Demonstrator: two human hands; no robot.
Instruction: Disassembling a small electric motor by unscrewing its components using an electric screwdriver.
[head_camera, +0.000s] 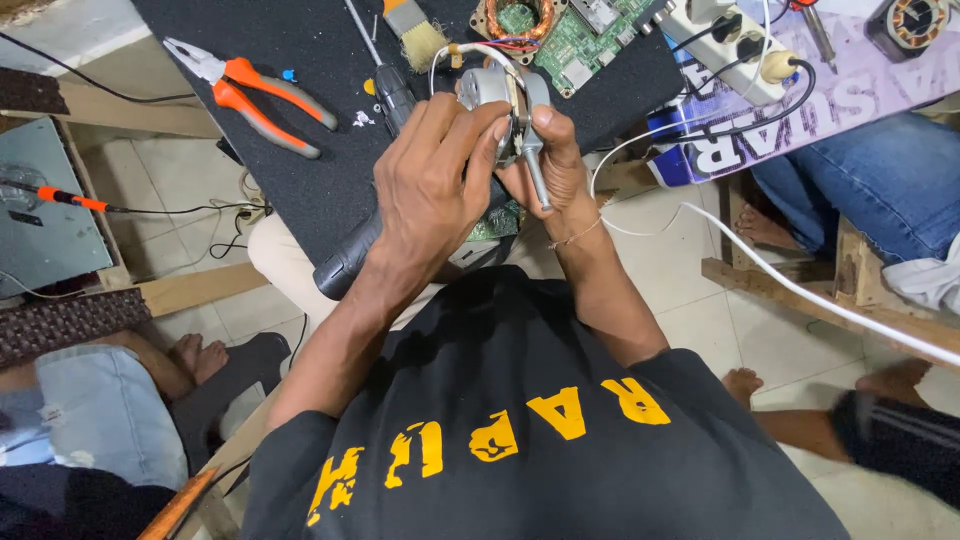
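A small metal motor (490, 95) is held in both hands above the dark work mat (300, 190).

At the far left of the mat, orange-handled pliers (262, 100) lie unused, and a black screwdriver (385, 85) and a brush (415, 35) are seen just beyond the hands. The left hand (435, 185) is clamped over the motor's body, fingers wrapped across its top — the right hand (550, 165) is closed on the other side, with a grey metal tool (535, 165) pinned against the casing. A green circuit board (585, 40) and a white power strip (725, 45) lie further right. The motor is best kept steady in the left hand, so that the tool is not slipped off — the white wire (640, 145) should be kept free of the grip.
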